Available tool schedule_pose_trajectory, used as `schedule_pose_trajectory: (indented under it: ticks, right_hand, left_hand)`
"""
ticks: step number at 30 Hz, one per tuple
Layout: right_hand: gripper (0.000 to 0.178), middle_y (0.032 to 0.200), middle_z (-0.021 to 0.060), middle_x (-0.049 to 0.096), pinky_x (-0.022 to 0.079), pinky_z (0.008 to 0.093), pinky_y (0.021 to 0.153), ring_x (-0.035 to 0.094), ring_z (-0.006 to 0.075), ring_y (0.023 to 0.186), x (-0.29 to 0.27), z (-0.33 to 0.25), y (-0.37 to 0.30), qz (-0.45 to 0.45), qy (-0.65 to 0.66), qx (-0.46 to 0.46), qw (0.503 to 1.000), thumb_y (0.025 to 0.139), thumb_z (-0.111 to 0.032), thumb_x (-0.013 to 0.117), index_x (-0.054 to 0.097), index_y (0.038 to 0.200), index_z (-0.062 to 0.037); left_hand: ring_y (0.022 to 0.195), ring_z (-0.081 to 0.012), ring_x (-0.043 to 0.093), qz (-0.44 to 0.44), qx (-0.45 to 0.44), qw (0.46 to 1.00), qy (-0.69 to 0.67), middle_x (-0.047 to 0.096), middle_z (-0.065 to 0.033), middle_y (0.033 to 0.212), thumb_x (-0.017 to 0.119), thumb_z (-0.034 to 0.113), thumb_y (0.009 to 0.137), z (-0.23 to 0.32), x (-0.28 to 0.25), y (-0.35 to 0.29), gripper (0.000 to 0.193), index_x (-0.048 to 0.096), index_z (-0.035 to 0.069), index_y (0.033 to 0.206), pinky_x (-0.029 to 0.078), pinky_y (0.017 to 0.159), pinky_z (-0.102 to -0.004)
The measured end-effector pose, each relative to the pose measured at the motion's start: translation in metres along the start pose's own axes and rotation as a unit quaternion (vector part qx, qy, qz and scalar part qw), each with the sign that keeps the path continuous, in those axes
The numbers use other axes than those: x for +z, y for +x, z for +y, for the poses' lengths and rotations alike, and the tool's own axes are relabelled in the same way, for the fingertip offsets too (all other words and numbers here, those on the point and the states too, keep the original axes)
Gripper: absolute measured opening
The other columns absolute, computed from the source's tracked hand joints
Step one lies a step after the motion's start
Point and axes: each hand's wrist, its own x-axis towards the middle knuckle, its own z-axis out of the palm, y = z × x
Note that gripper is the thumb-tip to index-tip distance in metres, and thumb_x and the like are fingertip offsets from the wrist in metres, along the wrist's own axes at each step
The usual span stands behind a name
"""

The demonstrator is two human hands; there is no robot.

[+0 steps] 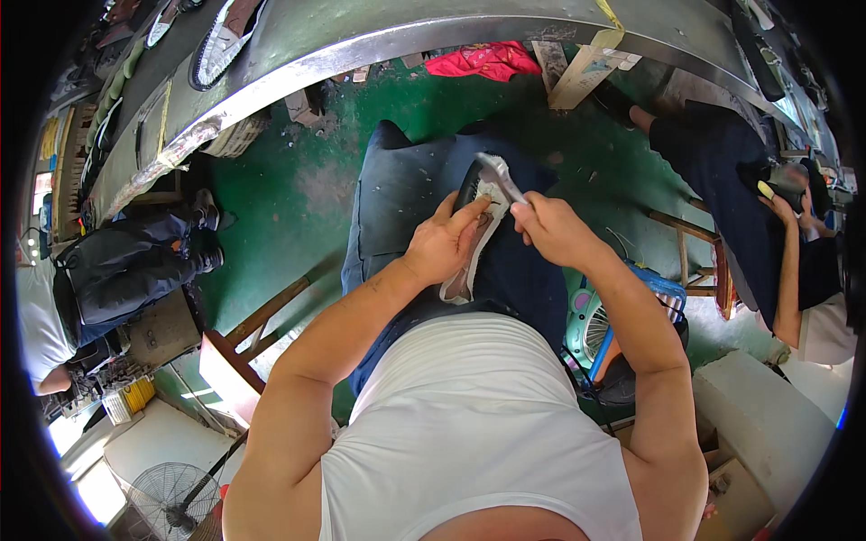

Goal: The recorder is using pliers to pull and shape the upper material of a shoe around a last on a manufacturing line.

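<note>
An unfinished shoe [477,256] rests sole-up over my lap, its toe pointing away from me. It shows a pale underside, a brownish middle and a dark upper edge at the toe. My left hand [444,239] grips the shoe from its left side, with the index finger pressed along the sole near the toe. In my right hand [550,227] are grey metal pincers [502,177], whose curved head lies against the shoe's toe edge. Whether the jaws have hold of the upper is too small to tell. Dark blue cloth [397,194] covers my lap under the shoe.
A metal-edged workbench [361,45] curves across the front, bearing another shoe [225,41]. One person [126,270] sits at left; another [722,180] works at right. A green fan [586,325] and wooden stool [695,236] stand at my right, a red cloth [483,61] under the bench.
</note>
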Motion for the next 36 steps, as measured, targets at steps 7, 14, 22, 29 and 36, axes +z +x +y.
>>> schedule_pose_trajectory:
  ticks: [7, 14, 22, 29, 36]
  right_hand:
    - [0.050, 0.074, 0.0155, 0.065, 0.053, 0.0381, 0.064, 0.066, 0.0233, 0.062, -0.009, -0.011, -0.002, -0.046, 0.051, 0.056, 0.996, 0.104, -0.041, 0.044, 0.058, 0.089, 0.0043]
    - [0.045, 0.079, 0.0225, 0.066, 0.052, 0.0463, 0.066, 0.067, 0.0387, 0.071, 0.013, -0.006, -0.015, 0.092, 0.002, -0.144, 0.985, 0.102, -0.038, 0.048, 0.057, 0.087, 0.0030]
    - [0.040, 0.083, 0.0249, 0.066, 0.051, 0.0514, 0.072, 0.065, 0.0446, 0.079, 0.021, -0.014, -0.020, 0.087, -0.161, -0.135, 0.974, 0.101, -0.036, 0.052, 0.057, 0.092, 0.0024]
    - [0.041, 0.076, 0.0235, 0.065, 0.050, 0.0502, 0.070, 0.064, 0.0444, 0.074, 0.020, -0.004, -0.004, 0.104, -0.127, -0.108, 0.980, 0.101, -0.036, 0.051, 0.057, 0.091, 0.0028]
    - [0.033, 0.067, 0.0050, 0.063, 0.048, 0.0329, 0.055, 0.061, 0.0151, 0.058, 0.004, -0.004, -0.025, -0.039, 0.079, 0.054, 0.995, 0.097, -0.031, 0.056, 0.059, 0.084, -0.0016]
  left_hand:
    - [0.112, -0.0472, 0.061, -0.049, -0.020, 0.997, 0.055, 0.044, -0.0339, 0.140, 0.051, 0.020, 0.100, 0.006, 0.000, -0.005, 0.054, 0.036, 0.022, 0.152, 0.055, 0.090, -0.0465]
    - [0.134, -0.0462, 0.044, -0.005, -0.159, 0.984, -0.084, 0.037, -0.0343, 0.147, 0.051, 0.029, 0.100, 0.000, 0.013, -0.004, 0.073, 0.015, -0.006, 0.153, 0.037, 0.111, -0.0420]
    - [0.134, -0.0420, 0.046, -0.086, -0.210, 0.968, -0.106, 0.042, -0.0341, 0.144, 0.057, 0.034, 0.098, 0.003, -0.006, 0.004, 0.077, 0.021, -0.008, 0.151, 0.037, 0.112, -0.0398]
    - [0.132, -0.0398, 0.050, -0.081, -0.187, 0.972, -0.117, 0.047, -0.0314, 0.142, 0.061, 0.031, 0.096, 0.005, -0.011, 0.005, 0.077, 0.022, -0.005, 0.152, 0.040, 0.110, -0.0386]
    - [0.129, -0.0302, 0.052, -0.099, -0.236, 0.944, -0.208, 0.053, -0.0227, 0.139, 0.066, 0.029, 0.095, -0.001, -0.023, 0.007, 0.072, 0.031, -0.001, 0.150, 0.040, 0.109, -0.0359]
